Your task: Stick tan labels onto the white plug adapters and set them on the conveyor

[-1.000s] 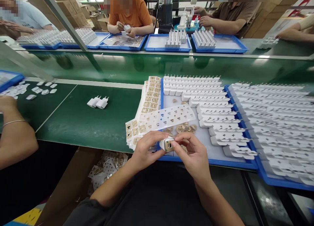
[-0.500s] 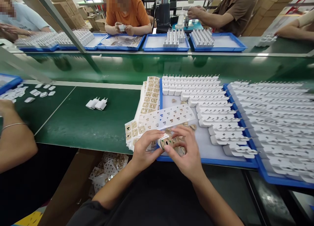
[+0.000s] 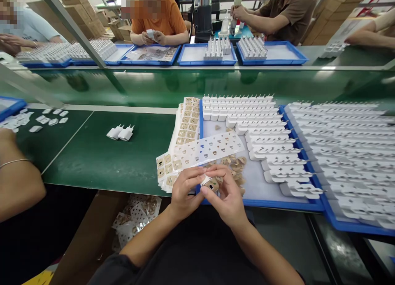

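Between my hands is a white charger (image 3: 211, 184) with a tan sticker on the end that faces me and a dark port in it. My left hand (image 3: 186, 191) grips its left side between thumb and fingers. The fingers and thumb of my right hand (image 3: 227, 196) close around the right side, and parts of the charger are hidden by them. Just beyond lie a mostly peeled sticker sheet (image 3: 210, 148) and a stack of tan sticker sheets (image 3: 187, 122). Loose tan sticker pieces (image 3: 237, 165) lie in the blue-rimmed tray (image 3: 259, 203) behind my right hand.
Rows of white chargers (image 3: 265, 141) fill the tray's right side, and a second full tray (image 3: 348, 161) adjoins it. Two chargers (image 3: 120, 132) stand on the green bench to the left, near another person's arm (image 3: 20, 178). A box of waste sheets (image 3: 138, 215) sits below.
My right hand's fingers have come in from a looser, spread pose and now close over the charger's stickered end. My left hand keeps its grip.
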### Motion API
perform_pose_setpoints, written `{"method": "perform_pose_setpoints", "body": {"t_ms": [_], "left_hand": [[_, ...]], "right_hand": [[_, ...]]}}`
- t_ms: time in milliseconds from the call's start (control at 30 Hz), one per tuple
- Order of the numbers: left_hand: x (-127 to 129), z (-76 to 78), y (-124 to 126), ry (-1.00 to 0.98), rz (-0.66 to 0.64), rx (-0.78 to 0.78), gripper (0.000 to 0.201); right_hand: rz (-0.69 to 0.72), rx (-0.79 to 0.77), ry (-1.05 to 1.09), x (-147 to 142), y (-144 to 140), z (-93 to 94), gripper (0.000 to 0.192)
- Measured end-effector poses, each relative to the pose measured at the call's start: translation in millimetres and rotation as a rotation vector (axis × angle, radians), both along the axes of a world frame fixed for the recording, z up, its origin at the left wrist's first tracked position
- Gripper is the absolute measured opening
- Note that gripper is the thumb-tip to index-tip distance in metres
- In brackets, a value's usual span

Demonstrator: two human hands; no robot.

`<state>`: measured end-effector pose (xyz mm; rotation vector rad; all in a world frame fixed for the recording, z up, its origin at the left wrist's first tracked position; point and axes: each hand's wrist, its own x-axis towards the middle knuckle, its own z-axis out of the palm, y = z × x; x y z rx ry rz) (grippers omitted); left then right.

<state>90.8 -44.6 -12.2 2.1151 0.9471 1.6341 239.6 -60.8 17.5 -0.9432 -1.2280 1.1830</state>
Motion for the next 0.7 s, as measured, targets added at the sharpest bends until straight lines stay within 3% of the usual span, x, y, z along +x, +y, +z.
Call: {"method": "perform_pose_setpoints", "body": {"t_ms": [133,333,700], "left_hand": [[0.8,1.3,0.8,0.027,0.018,0.037,0.044],[1.9,2.1,1.1,0.043,0.037,0.071,0.043],[2.7,2.2,3.5,0.076,0.048,0.146,0.045]], "right_hand": [[0.016,-0.031,0.117,-1.2,0.7,-2.0,0.017],[0.019,-0.065,0.181,2.3,0.9,-8.1,0.02],[-0.051,-0.036,0.156,1.4,0.4,-7.7,0.015]]}}
